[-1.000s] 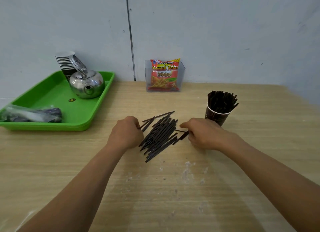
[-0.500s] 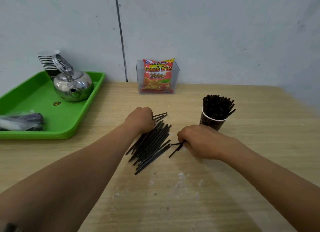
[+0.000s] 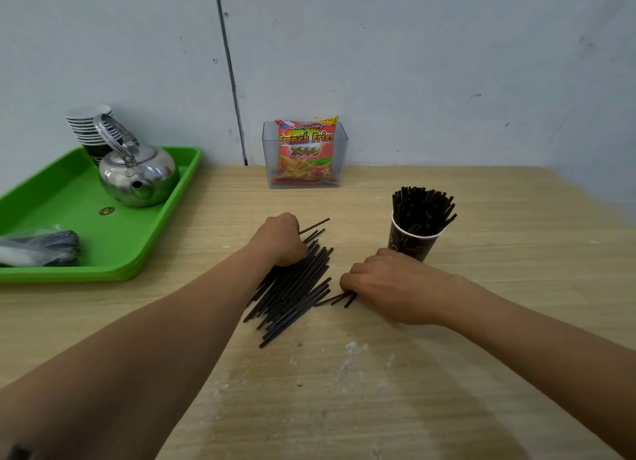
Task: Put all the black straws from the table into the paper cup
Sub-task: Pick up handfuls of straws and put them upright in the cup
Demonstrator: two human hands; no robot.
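left hand [image 3: 280, 241]: curled into a fist on the far end of the straw pile, fingers closed around several straws, holding them down or gathering them
right hand [image 3: 389, 282]: knuckles up, fingers pinched shut on a few loose straws [image 3: 339, 298] whose ends poke out left of the fingertips
straw pile [image 3: 296, 291]: between the two hands, flat on the table, roughly parallel, running diagonally from near-left to far-right
paper cup [image 3: 411, 242]: just beyond the right hand, upright, already packed with black straws
handling: likely light, thin, smooth, rolls easily; bends if squeezed hard; best taken as a bunch near mid-length, ends evened before dropping in; light cup may tip
table [image 3: 344, 390]: pale wood grain, white scuffs nearest the wearer
beyond hands: clear box with snack bag [image 3: 304, 153] at the wall
far left of left hand: green tray [image 3: 69, 218] with kettle [image 3: 137, 174], stacked cups
room: plain grey wall
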